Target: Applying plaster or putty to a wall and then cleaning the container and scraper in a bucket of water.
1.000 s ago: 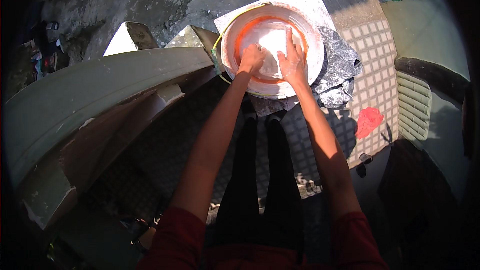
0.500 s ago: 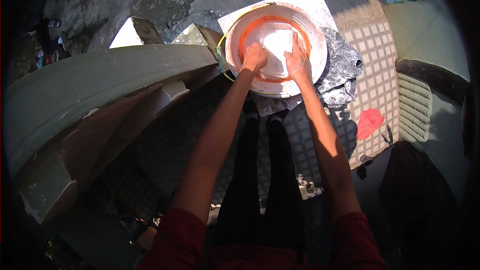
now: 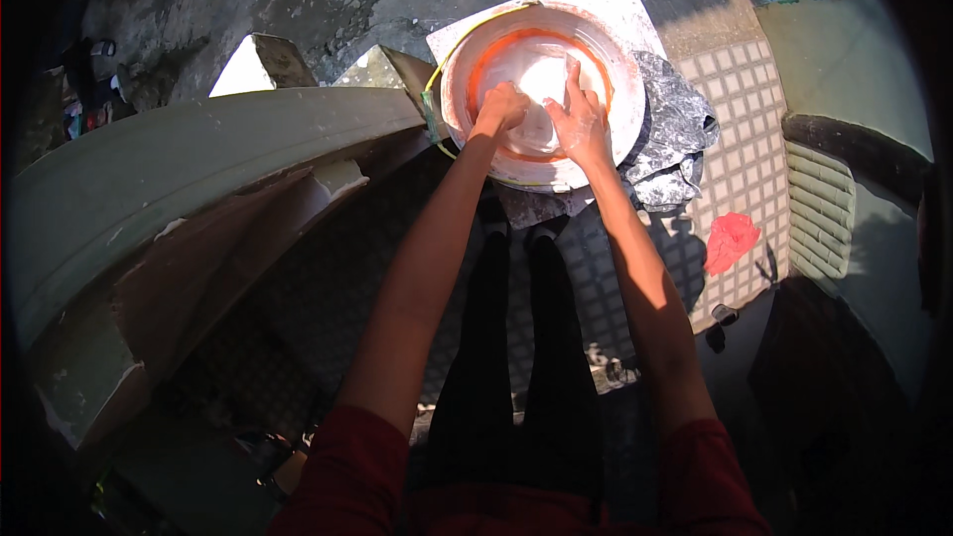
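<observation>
A round white bucket (image 3: 628, 117) has a reddish band round its inner wall and a thin yellow handle (image 3: 434, 76) hanging at its left side. Both my hands reach into it. My left hand (image 3: 503, 107) is closed like a fist over the left part; whatever its fingers hold is hidden. On the right, my right hand (image 3: 583, 119) has its thumb and forefinger stretched apart, with wet white smears on the skin. Between them lies a glaring white patch (image 3: 543, 77), too bright for me to tell its surface or edges.
Under the bucket is a pale square board (image 3: 620, 10). A crumpled grey, white-smeared sheet (image 3: 670, 124) lies right of it, and a red bag-like scrap (image 3: 733, 241) on the tiled floor (image 3: 740, 109). A greenish ledge (image 3: 228, 124) runs along the left, with a low wall (image 3: 844, 69) at right.
The square pale shape seen between my hands no longer shows its outline. My right hand has shifted slightly left and down, its fingers spread apart more. The left stays closed.
</observation>
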Tool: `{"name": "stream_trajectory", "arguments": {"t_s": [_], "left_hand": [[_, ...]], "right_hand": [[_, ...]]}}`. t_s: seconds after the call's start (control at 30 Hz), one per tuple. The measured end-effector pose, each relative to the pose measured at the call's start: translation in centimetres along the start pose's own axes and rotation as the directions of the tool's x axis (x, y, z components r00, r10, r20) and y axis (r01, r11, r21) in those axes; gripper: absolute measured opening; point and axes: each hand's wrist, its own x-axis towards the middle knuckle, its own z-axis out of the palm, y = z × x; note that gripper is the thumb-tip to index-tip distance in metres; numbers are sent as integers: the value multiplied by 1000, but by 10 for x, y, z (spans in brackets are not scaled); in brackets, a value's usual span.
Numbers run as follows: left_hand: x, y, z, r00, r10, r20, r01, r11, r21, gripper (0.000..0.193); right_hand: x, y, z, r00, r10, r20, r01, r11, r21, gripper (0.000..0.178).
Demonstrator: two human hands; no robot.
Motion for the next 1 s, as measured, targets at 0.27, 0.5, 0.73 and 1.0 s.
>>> {"name": "stream_trajectory", "arguments": {"t_s": [0.27,0.5,0.73,1.0], "left_hand": [[4,-5,2,998,62,-9,-61,998,16,40],[-17,0,-6,981,75,-180,-91,993,-81,34],[-55,8,-22,938,126,-322,-141,990,-24,21],[-115,31,-37,848,225,-479,-288,956,-60,24]], "right_hand": [[3,0,-2,999,31,34,-31,999,-12,73],[10,12,-1,994,102,28,-106,971,215,69],[5,2,-16,985,144,92,-170,880,444,57],[-24,-8,-40,996,77,40,-83,695,714,48]]}}
